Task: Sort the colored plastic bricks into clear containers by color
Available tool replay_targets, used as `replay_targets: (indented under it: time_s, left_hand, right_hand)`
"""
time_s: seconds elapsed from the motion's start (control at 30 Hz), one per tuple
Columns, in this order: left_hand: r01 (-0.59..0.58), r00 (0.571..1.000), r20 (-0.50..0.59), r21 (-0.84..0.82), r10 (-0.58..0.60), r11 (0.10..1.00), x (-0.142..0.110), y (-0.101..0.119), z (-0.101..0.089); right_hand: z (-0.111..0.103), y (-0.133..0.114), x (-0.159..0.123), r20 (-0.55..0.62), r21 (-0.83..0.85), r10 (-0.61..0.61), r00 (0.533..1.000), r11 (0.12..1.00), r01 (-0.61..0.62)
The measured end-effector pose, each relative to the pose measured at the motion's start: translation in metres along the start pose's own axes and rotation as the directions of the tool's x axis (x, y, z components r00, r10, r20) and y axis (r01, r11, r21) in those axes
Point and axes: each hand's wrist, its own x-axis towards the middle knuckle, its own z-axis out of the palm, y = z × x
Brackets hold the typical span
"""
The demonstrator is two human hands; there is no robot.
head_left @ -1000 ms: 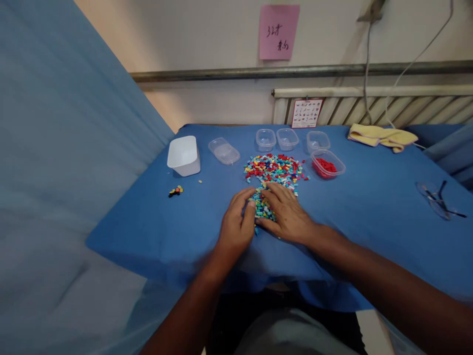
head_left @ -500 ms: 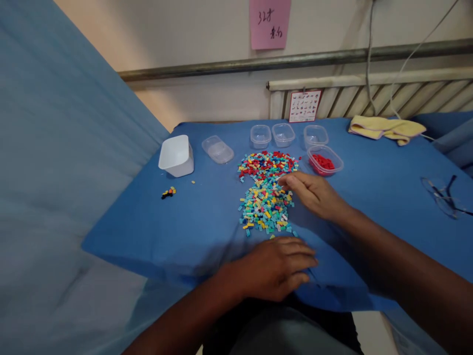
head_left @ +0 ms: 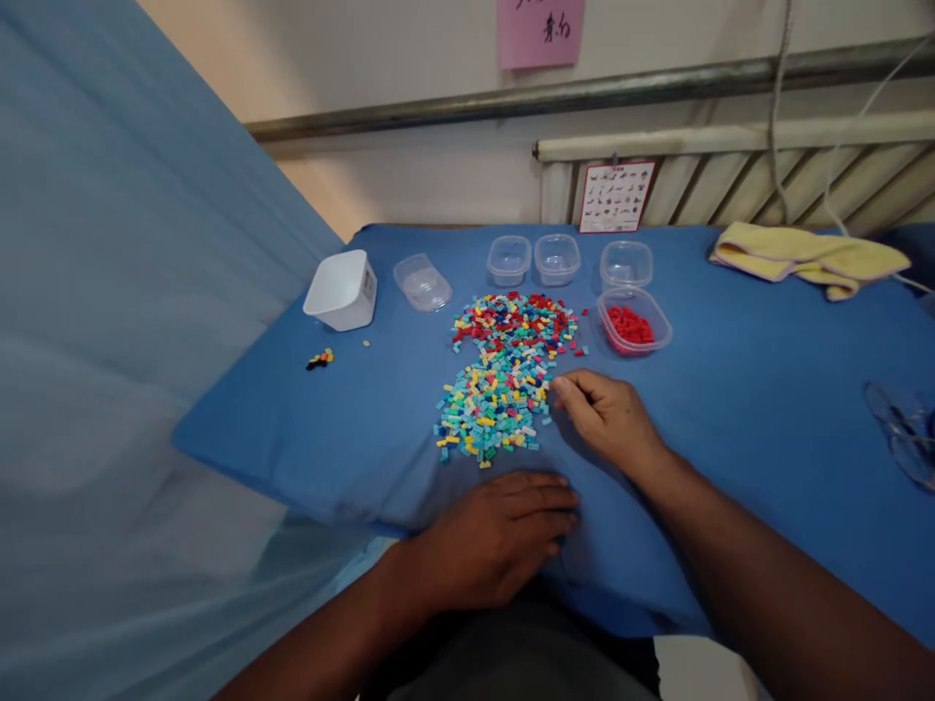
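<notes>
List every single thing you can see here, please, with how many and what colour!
Bricks: too many to count, mixed colours, table middle
Clear tubs: three, back
Clear tub: one, right of bricks
Red pieces: many, inside it
Clear lid or tray: one, back left
White tub: one, left
Little cluster: several, black, yellow, orange, near white tub
Loose piece: one, yellowish, nearby
Tablecloth: one, blue
Cloth: one, yellow, back right
Glasses: one pair, dark, right
Note: one, pink, wall
Card: one, white and red, on cream radiator
Pipe: one, grey, wall
Cables: two, pale, right
Curtain: blue, left
Clothes: dark, bottom
Hands: left below bricks, right beside them
</notes>
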Motion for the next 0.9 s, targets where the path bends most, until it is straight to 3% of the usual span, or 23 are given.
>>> replay_targets:
  time_s: [0.2, 0.47, 0.63, 0.77, 0.83, 0.9]
  left_hand:
    - [0.045, 0.999, -0.002, 0.034, -0.045, 0.998, -0.003, -0.005, -0.004]
    - [0.105, 0.993, -0.054, -0.068, -0.109, 0.992, -0.015, -0.027, -0.045]
    - [0.132, 0.976, -0.148, -0.192, -0.162, 0.972, -0.001, -0.024, -0.061]
    - [0.006, 0.991, -0.127, -0.288, -0.044, 0.958, 0.020, -0.009, -0.047]
    - [-0.111, 0.992, -0.101, -0.348, 0.081, 0.931, 0.025, -0.003, -0.028]
    - [-0.188, 0.979, -0.142, -0.383, 0.144, 0.904, 0.025, -0.002, -0.004]
  right_hand:
    - [-0.004, 0.005, -0.001, 0.010, 0.084, 0.039, 0.999, 0.996, -0.040]
    - [-0.005, 0.005, -0.001, 0.032, 0.126, 0.075, 0.997, 0.989, -0.078]
    - [-0.004, 0.003, 0.000, 0.036, 0.081, 0.048, 0.998, 0.995, -0.051]
    - [-0.002, 0.003, -0.001, 0.019, 0.072, 0.044, 0.999, 0.996, -0.045]
    - [0.001, 0.003, -0.002, -0.005, 0.053, 0.047, 0.999, 0.997, -0.046]
    - [0.004, 0.004, -0.003, -0.042, 0.038, 0.040, 0.998, 0.999, -0.038]
